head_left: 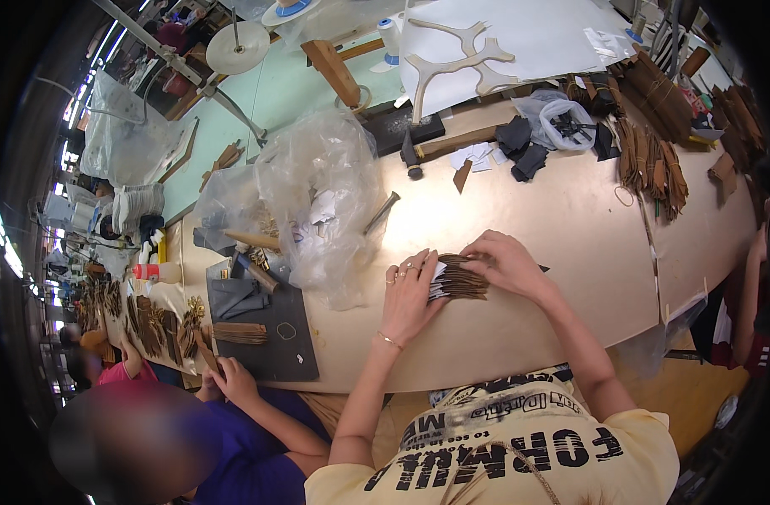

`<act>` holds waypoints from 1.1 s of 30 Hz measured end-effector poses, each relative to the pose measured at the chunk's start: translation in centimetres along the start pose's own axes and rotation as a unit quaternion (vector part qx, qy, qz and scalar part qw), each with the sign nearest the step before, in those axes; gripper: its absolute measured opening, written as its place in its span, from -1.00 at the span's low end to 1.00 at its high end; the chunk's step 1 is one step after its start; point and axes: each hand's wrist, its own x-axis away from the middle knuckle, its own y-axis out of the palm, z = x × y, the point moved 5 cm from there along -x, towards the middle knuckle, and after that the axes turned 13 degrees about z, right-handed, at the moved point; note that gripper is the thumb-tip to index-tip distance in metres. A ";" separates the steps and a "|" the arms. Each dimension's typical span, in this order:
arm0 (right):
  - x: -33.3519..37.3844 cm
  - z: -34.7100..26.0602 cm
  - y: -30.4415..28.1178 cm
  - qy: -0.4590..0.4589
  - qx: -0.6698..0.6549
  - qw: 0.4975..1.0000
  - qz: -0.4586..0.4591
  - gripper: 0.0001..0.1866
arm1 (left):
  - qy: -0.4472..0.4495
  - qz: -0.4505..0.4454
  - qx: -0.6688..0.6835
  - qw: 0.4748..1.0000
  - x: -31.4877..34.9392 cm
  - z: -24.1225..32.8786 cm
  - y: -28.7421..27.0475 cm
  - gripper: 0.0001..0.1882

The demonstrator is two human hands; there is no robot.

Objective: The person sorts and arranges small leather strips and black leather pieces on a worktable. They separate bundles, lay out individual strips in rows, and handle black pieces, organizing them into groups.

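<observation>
A fanned stack of thin brown leather-like pieces [462,284] rests on the tan tabletop in front of me, with white slips showing at its left end. My left hand [410,293] is closed around that left end, rings on its fingers. My right hand [504,263] pinches the upper right edge of the same stack from above. One dark pointed tip sticks out just beyond the right hand; what it belongs to is hidden.
Crumpled clear plastic bags [322,210] lie left of my hands. A hammer [412,156] sits beyond them, near dark scraps [528,156]. Brown bundles [654,168] are piled far right. At left, a co-worker in purple handles pieces beside a dark mat [297,349].
</observation>
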 end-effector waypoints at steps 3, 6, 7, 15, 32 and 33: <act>-0.4 -0.7 0.6 -0.013 0.014 1.000 -0.005 -0.81 | 0.002 -0.018 -0.006 1.000 -0.4 0.0 -0.2 -0.09; -0.8 -1.3 1.2 -0.014 0.044 0.999 -0.011 -0.84 | -0.003 -0.035 0.005 0.999 -0.9 0.0 -0.3 -0.06; -0.9 -1.4 1.3 -0.016 0.056 0.998 -0.014 -0.84 | 0.000 -0.032 0.009 0.999 -1.0 0.0 -0.4 -0.05; 0.2 0.8 0.3 0.046 -0.071 0.996 0.035 -0.85 | 0.009 -0.034 0.016 0.999 -0.9 -0.4 0.1 -0.16; -0.7 -1.8 2.0 0.013 0.074 0.997 0.003 -0.85 | 0.010 -0.028 0.014 0.999 -0.6 -0.3 0.3 -0.20; -0.8 -1.7 2.2 0.017 0.073 0.997 -0.003 -0.85 | 0.007 -0.034 0.020 0.999 -0.5 -0.3 0.4 -0.20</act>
